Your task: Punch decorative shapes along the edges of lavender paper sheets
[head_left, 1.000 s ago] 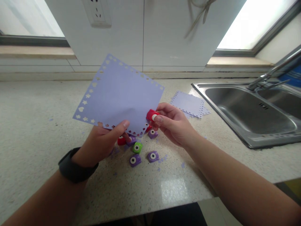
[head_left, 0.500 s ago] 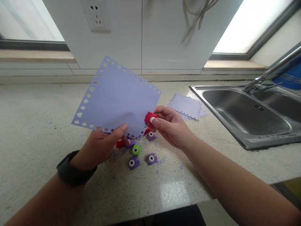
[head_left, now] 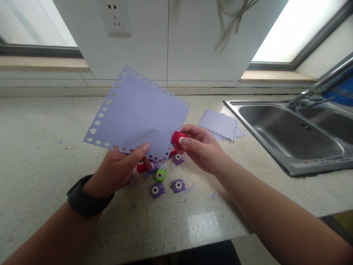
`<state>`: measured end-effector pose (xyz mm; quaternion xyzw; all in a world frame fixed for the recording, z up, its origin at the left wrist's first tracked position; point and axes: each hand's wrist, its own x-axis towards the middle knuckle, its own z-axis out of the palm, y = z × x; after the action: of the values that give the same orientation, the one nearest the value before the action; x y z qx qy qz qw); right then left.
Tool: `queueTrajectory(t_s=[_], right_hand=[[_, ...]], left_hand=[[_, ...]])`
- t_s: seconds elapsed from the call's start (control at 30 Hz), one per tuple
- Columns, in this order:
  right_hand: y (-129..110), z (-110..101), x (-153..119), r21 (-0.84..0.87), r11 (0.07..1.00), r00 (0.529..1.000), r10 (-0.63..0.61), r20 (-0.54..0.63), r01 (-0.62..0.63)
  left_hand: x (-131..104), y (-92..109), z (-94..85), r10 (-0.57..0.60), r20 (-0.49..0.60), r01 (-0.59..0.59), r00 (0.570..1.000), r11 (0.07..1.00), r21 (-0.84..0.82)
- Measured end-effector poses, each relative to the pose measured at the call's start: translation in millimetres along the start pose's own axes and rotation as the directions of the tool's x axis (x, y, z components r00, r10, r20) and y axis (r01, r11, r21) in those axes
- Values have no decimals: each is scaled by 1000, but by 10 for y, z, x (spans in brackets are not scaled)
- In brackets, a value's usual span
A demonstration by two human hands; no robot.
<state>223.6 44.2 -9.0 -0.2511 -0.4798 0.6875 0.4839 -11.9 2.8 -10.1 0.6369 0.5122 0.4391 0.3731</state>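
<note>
A sheet of lilac paper (head_left: pixel 140 110) is held up over the counter, with shaped cut-outs such as stars and hearts along its edges. My left hand (head_left: pixel 125 162) grips its lower edge, thumb on top and fingers beneath. Between thumb and fingers of my right hand (head_left: pixel 202 149) is a red craft punch (head_left: pixel 178 138) with a white button, at the sheet's right edge. Below the paper lie a green punch (head_left: pixel 160 175), purple punches (head_left: pixel 179 185) and red ones (head_left: pixel 141 166), some partly hidden by the sheet and my left hand.
A stack of punched lilac sheets (head_left: pixel 219 123) lies on the speckled counter (head_left: pixel 49 165), left of the steel sink (head_left: pixel 286 134) and its tap (head_left: pixel 303 97). Small paper scraps (head_left: pixel 190 188) are scattered near the punches. A wall socket (head_left: pixel 114 16) is behind.
The red punch in my right hand has shifted very slightly along the paper's right edge. Otherwise the view has only moved a little; both hands keep their hold.
</note>
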Motion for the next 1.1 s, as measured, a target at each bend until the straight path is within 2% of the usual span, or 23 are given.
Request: queueTrajectory(t_s=[0.8, 1.1], right_hand=[[-7, -6, -11, -23, 1000, 1000, -9, 3, 9], [-13, 13, -21, -34, 999, 1000, -7, 16, 8]], left_hand=[[15, 21, 6, 22, -43, -23, 999, 1000, -16], [19, -2, -3, 28, -24, -28, 999, 1000, -8]])
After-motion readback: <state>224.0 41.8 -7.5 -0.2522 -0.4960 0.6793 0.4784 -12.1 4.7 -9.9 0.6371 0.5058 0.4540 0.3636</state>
